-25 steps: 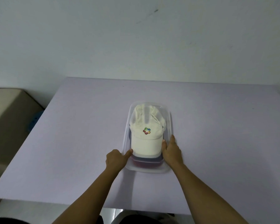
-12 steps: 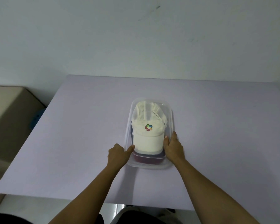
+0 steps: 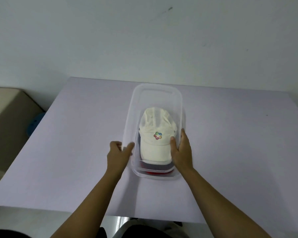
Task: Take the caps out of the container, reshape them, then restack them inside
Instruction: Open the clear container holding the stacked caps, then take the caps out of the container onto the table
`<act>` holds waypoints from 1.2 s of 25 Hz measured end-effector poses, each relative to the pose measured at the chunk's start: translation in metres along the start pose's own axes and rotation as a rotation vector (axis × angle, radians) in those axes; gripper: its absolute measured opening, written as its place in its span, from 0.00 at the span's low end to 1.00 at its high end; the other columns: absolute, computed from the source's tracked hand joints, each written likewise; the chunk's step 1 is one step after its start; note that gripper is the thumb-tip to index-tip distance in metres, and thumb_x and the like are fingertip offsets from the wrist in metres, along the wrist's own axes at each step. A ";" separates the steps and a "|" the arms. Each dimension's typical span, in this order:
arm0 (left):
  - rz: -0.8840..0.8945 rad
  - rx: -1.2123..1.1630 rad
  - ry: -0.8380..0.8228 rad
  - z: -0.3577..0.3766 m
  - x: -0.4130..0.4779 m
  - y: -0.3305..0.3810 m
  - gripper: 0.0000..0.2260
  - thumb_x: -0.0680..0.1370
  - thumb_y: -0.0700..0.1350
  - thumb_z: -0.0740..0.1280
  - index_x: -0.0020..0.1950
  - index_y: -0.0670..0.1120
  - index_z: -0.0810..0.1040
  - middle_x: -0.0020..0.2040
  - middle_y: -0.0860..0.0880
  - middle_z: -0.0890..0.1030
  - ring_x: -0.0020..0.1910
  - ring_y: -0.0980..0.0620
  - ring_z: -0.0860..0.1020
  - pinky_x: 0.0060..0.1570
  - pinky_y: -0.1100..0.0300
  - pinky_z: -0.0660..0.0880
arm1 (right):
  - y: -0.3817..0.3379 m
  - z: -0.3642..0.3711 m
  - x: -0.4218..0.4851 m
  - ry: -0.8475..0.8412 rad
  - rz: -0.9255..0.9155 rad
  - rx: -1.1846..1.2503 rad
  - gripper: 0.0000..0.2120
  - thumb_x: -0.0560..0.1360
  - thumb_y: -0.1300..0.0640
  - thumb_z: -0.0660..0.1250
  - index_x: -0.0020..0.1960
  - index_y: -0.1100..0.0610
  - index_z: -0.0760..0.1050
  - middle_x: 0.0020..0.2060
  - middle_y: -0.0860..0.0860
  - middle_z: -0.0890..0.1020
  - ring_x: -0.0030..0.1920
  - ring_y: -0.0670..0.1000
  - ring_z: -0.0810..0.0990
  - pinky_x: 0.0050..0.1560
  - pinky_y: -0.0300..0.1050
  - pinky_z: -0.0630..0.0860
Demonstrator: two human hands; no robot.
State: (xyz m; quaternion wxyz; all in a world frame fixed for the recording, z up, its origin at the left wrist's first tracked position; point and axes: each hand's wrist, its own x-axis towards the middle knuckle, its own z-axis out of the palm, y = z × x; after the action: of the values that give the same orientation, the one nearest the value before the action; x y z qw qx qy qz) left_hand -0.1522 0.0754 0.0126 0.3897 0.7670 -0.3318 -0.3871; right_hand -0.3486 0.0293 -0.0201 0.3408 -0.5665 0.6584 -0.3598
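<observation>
A clear plastic container (image 3: 155, 88) sits in the middle of the lilac table (image 3: 76, 152), long side pointing away from me. Inside lies a stack of caps: a cream cap (image 3: 155, 148) with a coloured logo on top, and beneath it the brims of a dark cap (image 3: 155, 166) and a red cap (image 3: 155, 172). My left hand (image 3: 118, 155) grips the container's left wall, thumb inside. My right hand (image 3: 181, 152) grips the right wall, its thumb against the cream cap's side.
A beige block (image 3: 9, 117) stands left of the table, with a blue object (image 3: 34, 122) on the floor beside it. A pale wall rises behind the table. The table's near edge (image 3: 76, 209) runs just in front of my body.
The container now looks larger and its far rim reaches farther up the table, as if raised toward me. Both hands have shifted from the near corners to the side walls.
</observation>
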 end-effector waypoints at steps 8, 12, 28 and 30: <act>-0.031 -0.372 0.268 -0.083 0.060 -0.026 0.24 0.72 0.56 0.71 0.65 0.48 0.74 0.48 0.43 0.80 0.42 0.49 0.77 0.42 0.56 0.74 | -0.036 0.022 -0.007 0.070 -0.093 0.166 0.25 0.76 0.51 0.62 0.71 0.55 0.63 0.70 0.47 0.66 0.70 0.51 0.66 0.70 0.45 0.63; -0.117 -0.286 0.288 -0.105 0.092 -0.064 0.25 0.72 0.55 0.71 0.66 0.49 0.73 0.50 0.43 0.79 0.44 0.47 0.76 0.42 0.56 0.73 | 0.017 0.010 -0.020 0.074 0.414 -0.071 0.33 0.77 0.54 0.63 0.76 0.58 0.50 0.75 0.58 0.58 0.74 0.58 0.58 0.72 0.55 0.58; -0.011 0.397 0.180 -0.072 0.127 -0.128 0.25 0.76 0.55 0.65 0.66 0.40 0.74 0.64 0.39 0.70 0.65 0.39 0.67 0.66 0.43 0.65 | 0.054 0.013 -0.031 -0.154 0.385 -0.094 0.39 0.73 0.72 0.59 0.76 0.52 0.45 0.73 0.57 0.65 0.68 0.58 0.70 0.65 0.49 0.67; -0.009 0.532 0.165 -0.068 0.125 -0.124 0.26 0.77 0.55 0.64 0.71 0.44 0.68 0.68 0.38 0.66 0.67 0.37 0.64 0.64 0.39 0.64 | 0.051 0.012 -0.031 -0.167 0.383 -0.098 0.38 0.75 0.69 0.60 0.76 0.53 0.44 0.74 0.58 0.62 0.70 0.58 0.66 0.68 0.51 0.64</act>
State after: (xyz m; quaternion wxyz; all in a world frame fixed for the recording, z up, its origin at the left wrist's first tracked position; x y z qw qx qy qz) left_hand -0.0085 0.0563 -0.1080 0.1986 0.8727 -0.3855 -0.2247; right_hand -0.3597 0.0644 -0.0693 0.4282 -0.4748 0.7402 -0.2080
